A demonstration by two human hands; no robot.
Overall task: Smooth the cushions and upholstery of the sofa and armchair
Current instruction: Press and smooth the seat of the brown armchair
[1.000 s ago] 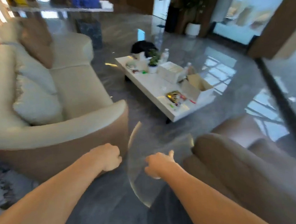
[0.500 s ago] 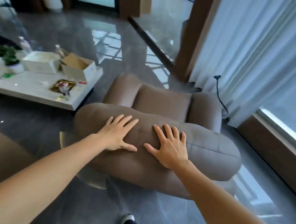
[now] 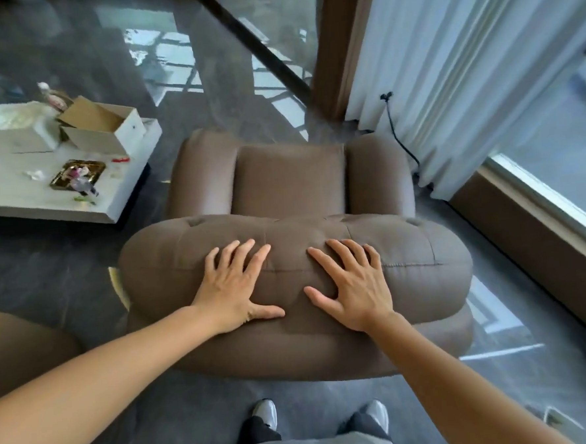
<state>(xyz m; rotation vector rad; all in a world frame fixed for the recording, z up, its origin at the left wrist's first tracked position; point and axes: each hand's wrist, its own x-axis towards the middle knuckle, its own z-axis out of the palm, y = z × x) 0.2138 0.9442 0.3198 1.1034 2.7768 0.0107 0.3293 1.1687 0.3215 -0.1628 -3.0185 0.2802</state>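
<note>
Both palms now lie flat, fingers spread, on the top edge of the armchair (image 3: pixel 293 187) backrest, left hand (image 3: pixel 235 287) and right hand (image 3: pixel 352 287) farther apart than a moment ago; smoothing seems underway, gripping nothing.

2 hands (image 3: pixel 235 287) (image 3: pixel 352 287) flat, fingers spread, arms outstretched
</note>
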